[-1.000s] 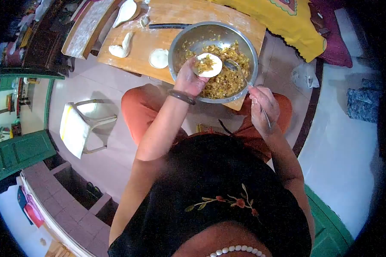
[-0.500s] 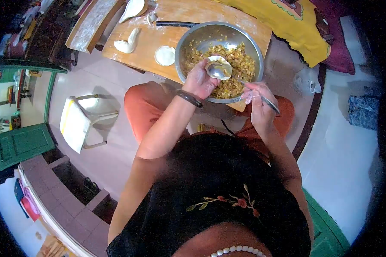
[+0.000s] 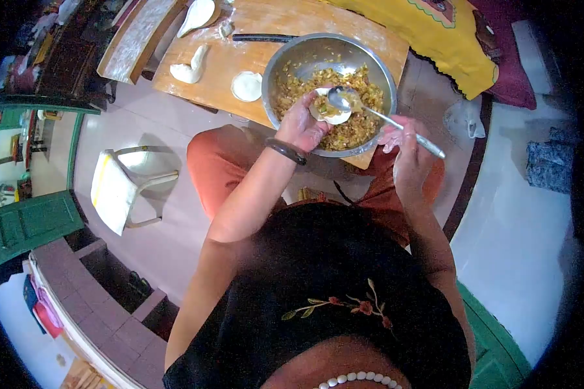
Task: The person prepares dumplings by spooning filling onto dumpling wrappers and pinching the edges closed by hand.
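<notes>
A round dough wrapper with some filling on it rests in my left hand, held over the steel bowl. Chopped yellow-brown filling lies in the bowl. My right hand grips the handle of a metal spoon. The spoon's head is just above the wrapper and partly covers it. On the wooden table, left of the bowl, lies a stack or disc of white wrapper dough.
A curved dough piece, a larger dough piece and a small lump lie on the floured table. A black rod touches the bowl's far left side. A white-covered stool stands at the left, a yellow cloth at the upper right.
The spoon, earlier in the bowl's filling, came over the wrapper and has now lifted slightly, its handle swinging up to the right. My left hand with the wrapper moved a little right.
</notes>
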Available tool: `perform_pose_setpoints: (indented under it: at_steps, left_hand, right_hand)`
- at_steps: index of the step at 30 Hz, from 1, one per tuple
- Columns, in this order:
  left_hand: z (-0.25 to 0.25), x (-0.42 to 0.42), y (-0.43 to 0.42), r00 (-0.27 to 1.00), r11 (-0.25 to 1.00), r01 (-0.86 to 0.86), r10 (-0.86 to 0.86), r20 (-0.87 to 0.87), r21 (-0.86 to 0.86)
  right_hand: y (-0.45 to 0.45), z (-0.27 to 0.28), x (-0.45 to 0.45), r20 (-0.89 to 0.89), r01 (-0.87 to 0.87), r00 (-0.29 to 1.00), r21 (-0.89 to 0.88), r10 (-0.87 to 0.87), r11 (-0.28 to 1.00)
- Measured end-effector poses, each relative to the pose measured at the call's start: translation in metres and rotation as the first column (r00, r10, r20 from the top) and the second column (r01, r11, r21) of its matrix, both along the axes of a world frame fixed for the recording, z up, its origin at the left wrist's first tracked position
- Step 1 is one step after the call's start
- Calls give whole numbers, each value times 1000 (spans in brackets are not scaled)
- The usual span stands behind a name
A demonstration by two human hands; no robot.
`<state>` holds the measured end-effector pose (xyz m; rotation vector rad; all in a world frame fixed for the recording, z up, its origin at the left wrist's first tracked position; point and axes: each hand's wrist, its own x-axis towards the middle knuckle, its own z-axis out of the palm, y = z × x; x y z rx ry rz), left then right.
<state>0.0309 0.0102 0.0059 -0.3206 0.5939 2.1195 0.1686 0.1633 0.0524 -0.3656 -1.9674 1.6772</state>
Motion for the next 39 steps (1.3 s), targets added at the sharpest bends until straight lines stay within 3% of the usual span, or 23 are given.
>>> perform_pose_setpoints:
  at_steps: [2,5,11,17,23,26,29,30,33,34,38,39]
  left_hand:
    - [-6,0,0,1000,1000,6,-5,-31,19]
    - [8,6,4,999,999,-29,28,-16,-26]
    - [10,13,9,997,990,-67,63,-42,-124]
    - [5,13,14,991,991,-95,85,-105,-91]
    - [7,4,18,995,990,-100,97,-39,-102]
    - [11,-7,6,988,982,-133,120,-100,-135]
    - [16,-14,-9,983,983,-144,129,-129,-111]
    - [19,-15,-16,983,988,-141,131,-130,-70]
    - [30,-13,-32,976,991,-125,131,-175,49]
    - [35,-12,-36,971,989,-121,136,-199,88]
    - [52,-9,-51,964,964,-117,169,-207,238]
    - [54,-9,-54,965,959,-106,163,-205,262]
  right_hand:
    - [0,9,-6,9,51,999,-134,-50,990]
    - [-4,2,-9,88,91,993,-146,-78,985]
    - [-11,-10,-11,62,74,996,-315,-58,946]
    - [-13,-11,-12,79,114,992,-230,-99,966]
    - [-13,0,-15,50,52,997,-31,-51,998]
    - [-10,13,-11,38,124,991,90,-128,988]
    - [5,12,-18,-191,130,979,286,-77,949]
    - [4,12,-23,-178,149,979,286,-100,947]
    - [27,-11,-49,-231,46,964,625,129,779]
    - [25,-11,-60,-307,43,929,643,207,764]
    - [-3,-25,-82,-270,-217,893,441,360,871]
    - [-8,-24,-84,-265,-205,886,512,380,834]
